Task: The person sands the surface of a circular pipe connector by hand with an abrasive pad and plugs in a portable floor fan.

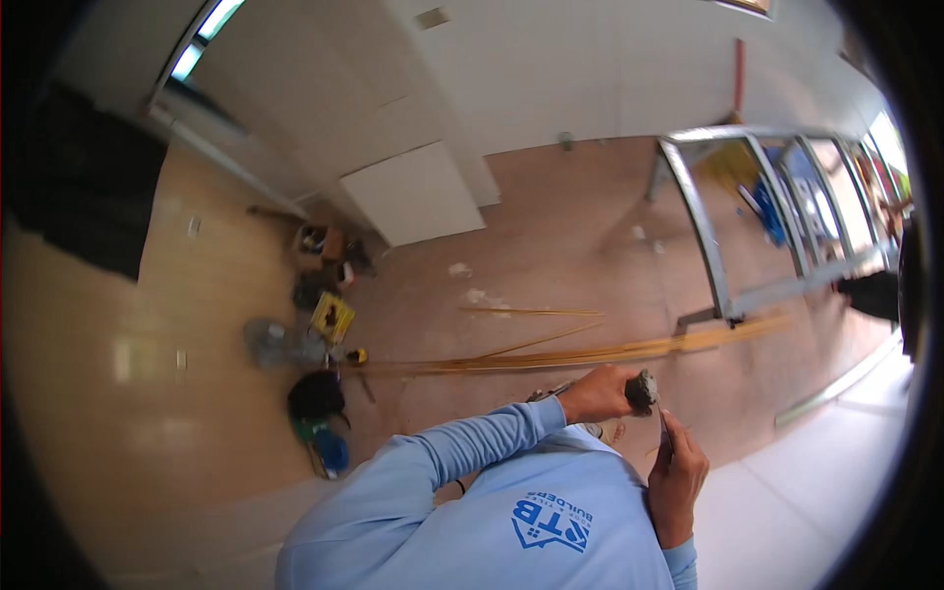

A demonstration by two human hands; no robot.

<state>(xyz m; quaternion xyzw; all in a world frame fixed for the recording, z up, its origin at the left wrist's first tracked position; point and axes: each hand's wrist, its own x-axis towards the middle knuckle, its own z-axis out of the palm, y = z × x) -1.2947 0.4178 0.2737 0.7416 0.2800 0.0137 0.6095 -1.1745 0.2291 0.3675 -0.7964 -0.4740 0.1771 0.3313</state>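
My left hand (pixel 596 395) is in front of my chest, its fingers wrapped round a dark, stubby object with a rough grey end (pixel 642 390). What kind of object it is, I cannot make out. Just below and to the right, my right hand (pixel 680 477) is closed on a thin, flat, dark tool (pixel 665 442). The tip of this tool points up toward the grey end. Whether the two touch is too small to tell. Both forearms are in light blue sleeves.
Long thin wooden strips (pixel 551 358) lie across the brown floor (pixel 551 236). A metal ladder (pixel 710 236) stands at the right. At the left are a cardboard box (pixel 319 246), a yellow box (pixel 332 318) and a black bag (pixel 316 395). A white panel (pixel 413 194) leans beyond.
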